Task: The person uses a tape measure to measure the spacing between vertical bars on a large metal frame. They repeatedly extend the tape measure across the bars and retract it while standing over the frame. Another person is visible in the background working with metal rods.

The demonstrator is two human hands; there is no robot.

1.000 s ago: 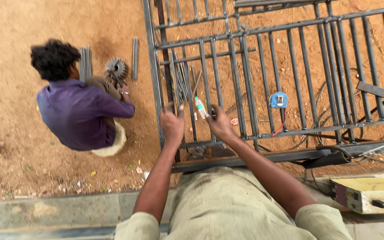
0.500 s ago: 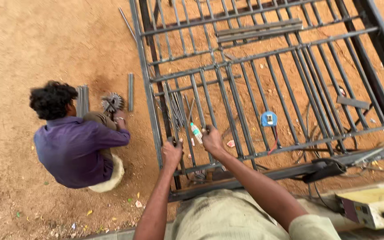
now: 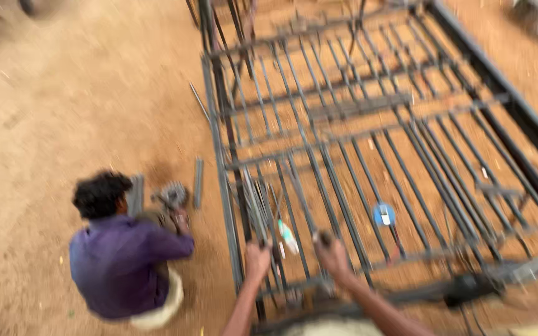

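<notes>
Down low, both the left hand [image 3: 257, 261] and right hand [image 3: 333, 256] have fingers clamped on bars of the metal grille [image 3: 356, 155], beside a crouching person [image 3: 122, 261].

Both hands apparently clenched, arms outstretched.

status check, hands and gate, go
Left hand and right hand both gripping bars of the metal gate lying flat. Crouched person beside its left edge. View blurred.
</notes>
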